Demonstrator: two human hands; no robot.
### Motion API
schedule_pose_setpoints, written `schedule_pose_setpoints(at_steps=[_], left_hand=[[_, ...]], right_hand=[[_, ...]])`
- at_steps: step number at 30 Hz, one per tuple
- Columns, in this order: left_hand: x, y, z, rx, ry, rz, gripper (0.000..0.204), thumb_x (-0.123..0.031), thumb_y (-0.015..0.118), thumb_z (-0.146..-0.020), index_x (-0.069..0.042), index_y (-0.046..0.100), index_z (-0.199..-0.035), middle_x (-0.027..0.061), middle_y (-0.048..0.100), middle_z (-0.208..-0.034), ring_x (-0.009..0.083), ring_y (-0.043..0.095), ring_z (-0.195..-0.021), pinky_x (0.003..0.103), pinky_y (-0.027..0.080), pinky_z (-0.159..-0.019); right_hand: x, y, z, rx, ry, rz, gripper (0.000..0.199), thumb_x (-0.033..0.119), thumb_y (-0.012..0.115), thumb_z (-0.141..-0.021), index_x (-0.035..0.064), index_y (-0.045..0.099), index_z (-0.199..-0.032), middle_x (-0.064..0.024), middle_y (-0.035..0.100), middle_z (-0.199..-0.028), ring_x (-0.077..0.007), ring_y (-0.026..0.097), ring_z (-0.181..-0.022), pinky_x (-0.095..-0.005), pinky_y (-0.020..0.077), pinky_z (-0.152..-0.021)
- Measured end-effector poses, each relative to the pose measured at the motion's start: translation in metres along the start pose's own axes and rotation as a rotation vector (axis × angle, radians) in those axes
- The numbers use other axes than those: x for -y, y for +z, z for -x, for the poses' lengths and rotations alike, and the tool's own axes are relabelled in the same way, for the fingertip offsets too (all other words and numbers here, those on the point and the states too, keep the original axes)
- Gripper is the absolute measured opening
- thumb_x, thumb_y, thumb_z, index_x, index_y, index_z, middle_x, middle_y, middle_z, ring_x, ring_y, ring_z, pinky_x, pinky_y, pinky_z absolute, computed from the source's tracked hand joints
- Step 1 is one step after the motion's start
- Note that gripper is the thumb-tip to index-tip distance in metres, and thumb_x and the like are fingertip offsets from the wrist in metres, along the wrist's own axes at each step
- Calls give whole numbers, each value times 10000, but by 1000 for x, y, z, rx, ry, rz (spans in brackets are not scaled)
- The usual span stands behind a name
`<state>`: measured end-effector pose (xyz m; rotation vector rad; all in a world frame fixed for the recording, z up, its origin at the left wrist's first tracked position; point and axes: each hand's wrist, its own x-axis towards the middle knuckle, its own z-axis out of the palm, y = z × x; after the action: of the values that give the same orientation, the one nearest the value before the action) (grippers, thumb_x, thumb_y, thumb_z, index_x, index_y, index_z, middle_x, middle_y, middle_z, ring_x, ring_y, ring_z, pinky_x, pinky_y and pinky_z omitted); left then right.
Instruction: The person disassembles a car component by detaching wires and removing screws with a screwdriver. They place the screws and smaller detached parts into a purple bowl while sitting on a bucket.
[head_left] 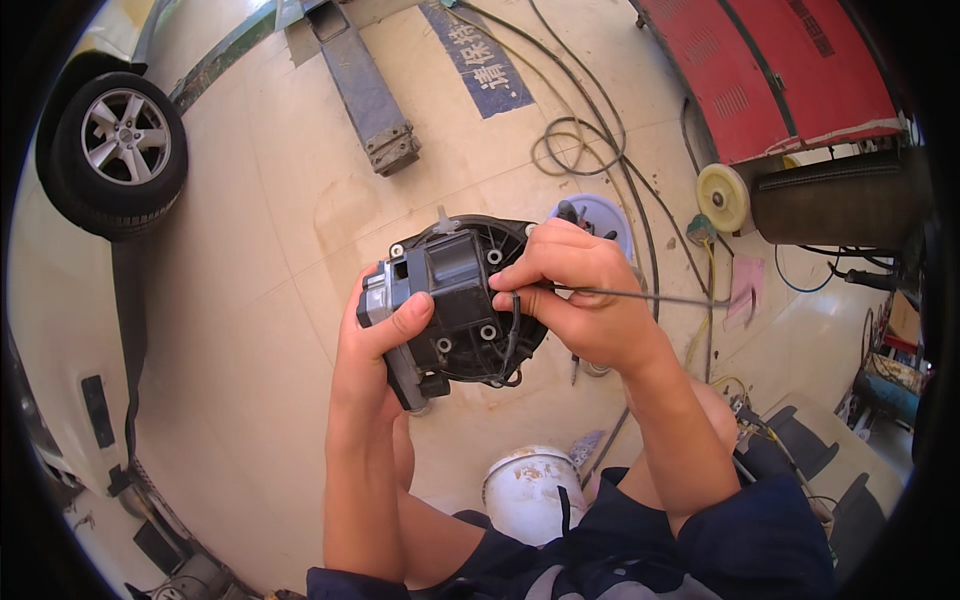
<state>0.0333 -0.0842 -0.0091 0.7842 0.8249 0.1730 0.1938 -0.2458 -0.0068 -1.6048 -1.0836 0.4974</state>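
My left hand (385,335) grips a black plastic housing (455,275) from its left side, the thumb lying across its near face. The housing has a round ribbed rim, several metal-ringed screw holes and a silver-grey block (376,296) at its left. It is held up above the floor. At its right, my right hand (580,285) is closed in a pinch, fingertips close against the housing. From that hand a thin dark metal rod (660,297) sticks out to the right; its other end is hidden by the fingers. A short black cable (515,325) hangs beside the fingertips.
Below the hands stands a white bucket (530,490). A pale blue dish (610,215) with dark items lies behind my right hand. Hoses (600,110) loop over the floor near a red cabinet (780,70). A steel lift arm (360,90) and a car wheel (125,140) are at the far left.
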Motion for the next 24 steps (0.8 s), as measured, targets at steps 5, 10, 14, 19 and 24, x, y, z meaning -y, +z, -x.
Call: schedule_pose_setpoints(at_steps=[5,10,14,19,24], left_hand=[[4,4,-2,-26,22,10,713,-170,868,-771,2,503,-1360,145,643,-1167,244,659,-1050,378,570,-907],[2,8,1,-26,87,-28,702,-143,873,-772,0,508,-1353,137,647,-1155,243,660,-1046,383,578,-895],[2,4,-3,-66,13,12,712,-142,891,-762,-15,511,-1350,134,644,-1152,237,655,-1048,377,576,-892],[9,3,-3,-45,109,-55,761,-156,925,-729,-40,498,-1349,118,635,-1141,223,645,-1043,360,564,-897],[10,-4,-2,-99,158,56,700,-131,874,-753,-49,481,-1327,130,620,-1169,249,640,-1068,390,555,-933]], right_hand=[[-1,4,1,-49,-26,23,202,-108,781,-727,21,760,-881,-50,664,-758,-176,586,-722,-300,449,-665],[-5,8,0,-118,70,-24,183,-114,788,-727,8,752,-859,-69,666,-778,-178,586,-724,-290,449,-663],[-4,11,1,-100,-91,82,211,-134,763,-706,19,754,-851,-54,666,-749,-188,603,-743,-297,465,-672],[-1,7,-6,-168,103,37,158,-97,717,-745,30,719,-837,-71,689,-798,-256,611,-797,-351,494,-716],[10,4,-11,-87,50,117,107,-14,751,-851,29,752,-948,-68,691,-814,-214,612,-812,-320,488,-706]])
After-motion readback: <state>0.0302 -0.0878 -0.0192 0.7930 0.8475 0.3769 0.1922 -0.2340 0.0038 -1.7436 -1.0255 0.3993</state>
